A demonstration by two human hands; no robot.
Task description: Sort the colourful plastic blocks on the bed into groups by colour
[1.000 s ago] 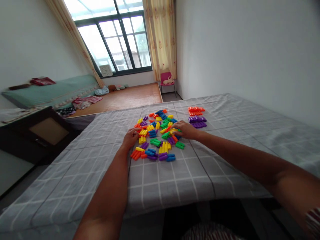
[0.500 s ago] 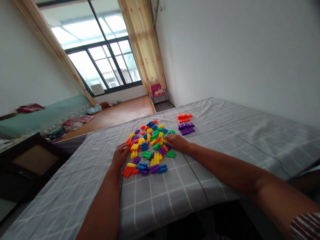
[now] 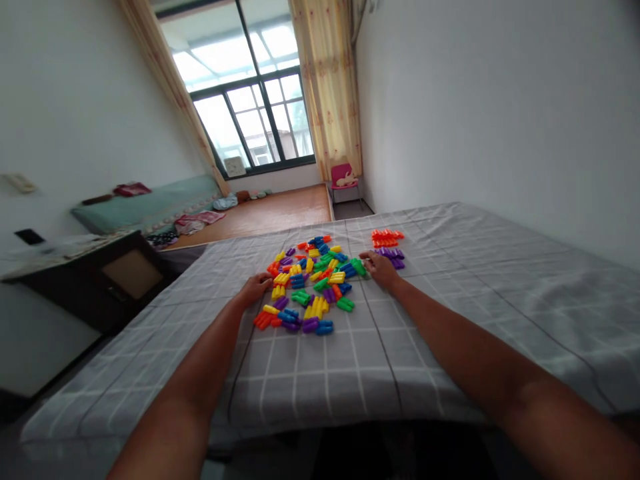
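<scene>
Brightly coloured plastic toy blocks, shaped like joined short tubes, lie in a loose heap on the checked cloth. My left hand rests at the heap's left edge, its loosely bent fingers beside orange and yellow blocks, with nothing seen held. At the heap's right edge, my right hand has its thumb and fingertips closed on a green block. Just beyond that hand lies a group of purple blocks, partly covered by it. Orange blocks are lined up behind the purple ones.
A grey checked cloth covers the surface in front of me. A white wall runs along the right. At left stands a dark cabinet. Farther back are a wooden platform, a pink chair and a window.
My right hand has moved right, from over the heap to the green block at its edge. My left hand has drawn back slightly from the blocks. The camera view has turned left.
</scene>
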